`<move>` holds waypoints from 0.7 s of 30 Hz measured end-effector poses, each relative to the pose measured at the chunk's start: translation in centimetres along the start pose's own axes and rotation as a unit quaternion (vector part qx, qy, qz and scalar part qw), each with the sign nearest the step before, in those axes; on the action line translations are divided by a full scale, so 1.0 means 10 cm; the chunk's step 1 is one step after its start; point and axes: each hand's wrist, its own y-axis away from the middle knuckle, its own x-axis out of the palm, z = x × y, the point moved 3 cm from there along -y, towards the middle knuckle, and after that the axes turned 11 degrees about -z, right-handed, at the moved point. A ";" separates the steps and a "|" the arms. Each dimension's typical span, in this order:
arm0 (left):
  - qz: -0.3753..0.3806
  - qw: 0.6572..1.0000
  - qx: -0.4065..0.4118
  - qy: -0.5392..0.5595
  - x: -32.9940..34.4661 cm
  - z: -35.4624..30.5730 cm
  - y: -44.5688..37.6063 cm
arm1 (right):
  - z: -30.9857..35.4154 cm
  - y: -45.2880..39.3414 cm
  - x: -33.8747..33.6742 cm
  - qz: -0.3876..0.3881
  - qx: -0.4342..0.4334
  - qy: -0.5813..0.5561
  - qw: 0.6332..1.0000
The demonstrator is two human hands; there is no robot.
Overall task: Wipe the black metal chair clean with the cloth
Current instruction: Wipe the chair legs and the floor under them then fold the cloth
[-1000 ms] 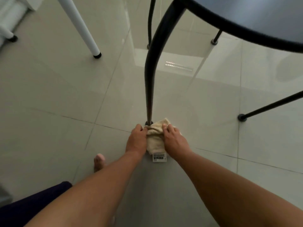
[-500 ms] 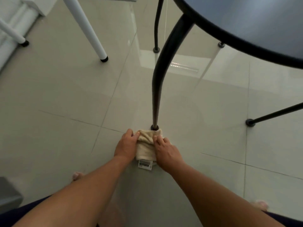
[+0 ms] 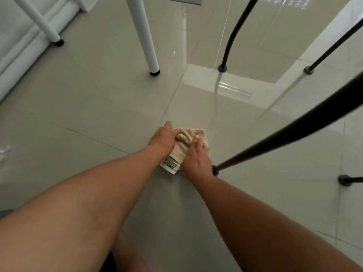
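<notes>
A beige cloth (image 3: 186, 141) with a white barcode label (image 3: 170, 165) lies bunched on the tiled floor. My left hand (image 3: 163, 138) grips its left side and my right hand (image 3: 197, 157) presses on its right side. The black metal chair's nearest leg (image 3: 294, 130) slants from the upper right down to its foot (image 3: 214, 170), just right of my right wrist. The cloth is off that leg, to its left. Three other black chair feet (image 3: 222, 68) (image 3: 308, 70) (image 3: 344, 180) rest on the floor further back and right.
Two white furniture legs with black tips (image 3: 154, 72) (image 3: 59, 42) stand at the upper left and middle. A white skirting or panel (image 3: 23, 48) runs along the left edge. Glossy floor tiles (image 3: 88, 99) reflect light near the far chair feet.
The view swung left and up, so the chair leg now lies to the right. The cloth has come away from the leg's foot and both hands hold it on the floor to the left.
</notes>
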 end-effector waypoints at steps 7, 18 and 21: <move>0.048 0.992 0.092 -0.070 0.16 0.29 0.37 | -0.04 0.41 -0.09 0.033 -0.077 0.072 0.994; 0.148 0.981 0.120 -0.035 0.77 -0.03 1.83 | -1.12 1.53 -0.33 0.061 -0.045 0.098 0.992; 0.147 0.977 0.146 -0.050 1.10 -0.36 1.90 | -1.55 1.58 -0.56 0.057 -0.004 0.109 0.992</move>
